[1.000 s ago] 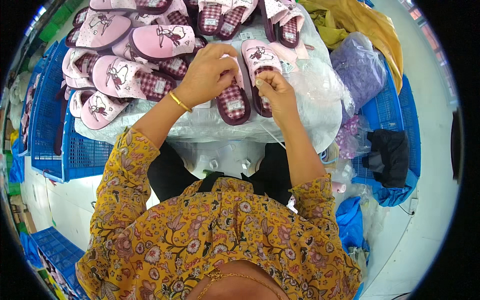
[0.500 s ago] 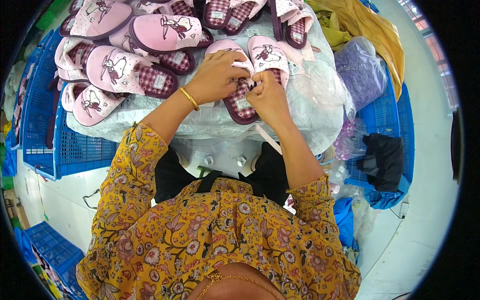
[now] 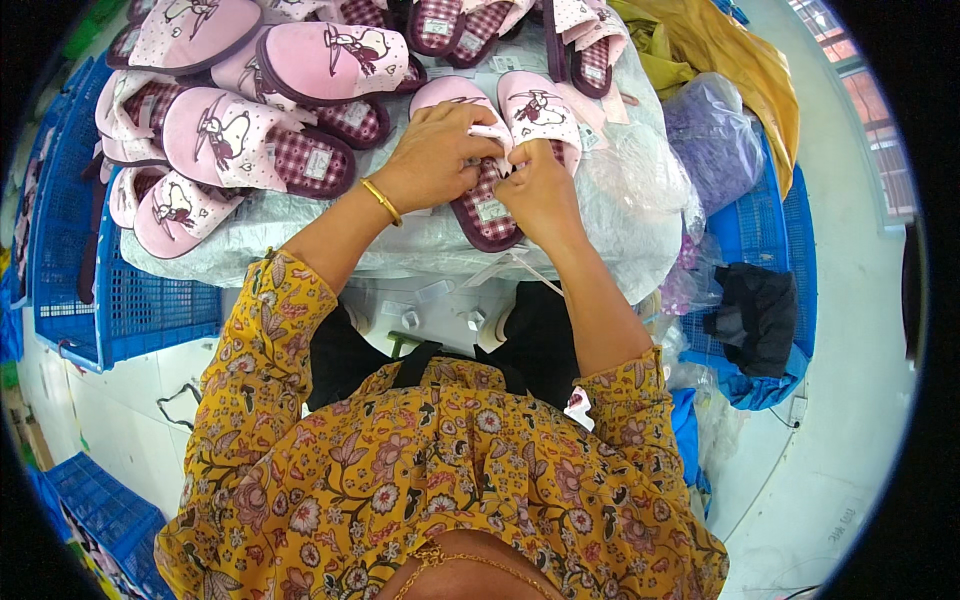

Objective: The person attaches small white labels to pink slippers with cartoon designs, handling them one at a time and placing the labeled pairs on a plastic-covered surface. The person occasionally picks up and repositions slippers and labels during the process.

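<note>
A pair of pink slippers with plum checked insoles lies in front of me, toes pointing away. My left hand (image 3: 437,155) is closed on the left slipper (image 3: 490,215), its fingers bent over the upper by the foot opening. At the inner edge of that same opening my right hand (image 3: 541,192) pinches with thumb and forefinger; what lies between those fingertips is hidden. The right slipper (image 3: 540,108) of the pair sits just beyond my right hand, close against the left one. A pale strip (image 3: 512,262) hangs at the near table edge below my right hand.
More pink slippers (image 3: 225,140) are heaped at the left and back of the plastic-covered table (image 3: 330,235). Blue crates (image 3: 160,310) stand on the left, another blue crate (image 3: 800,240) on the right. Beside that lie a purple bundle (image 3: 720,140) in clear plastic and dark cloth (image 3: 755,320).
Both hands stay at the left slipper's opening, with only a slight shift of the right hand's fingers. The view has moved a little. The pale strip at the table edge hangs differently.
</note>
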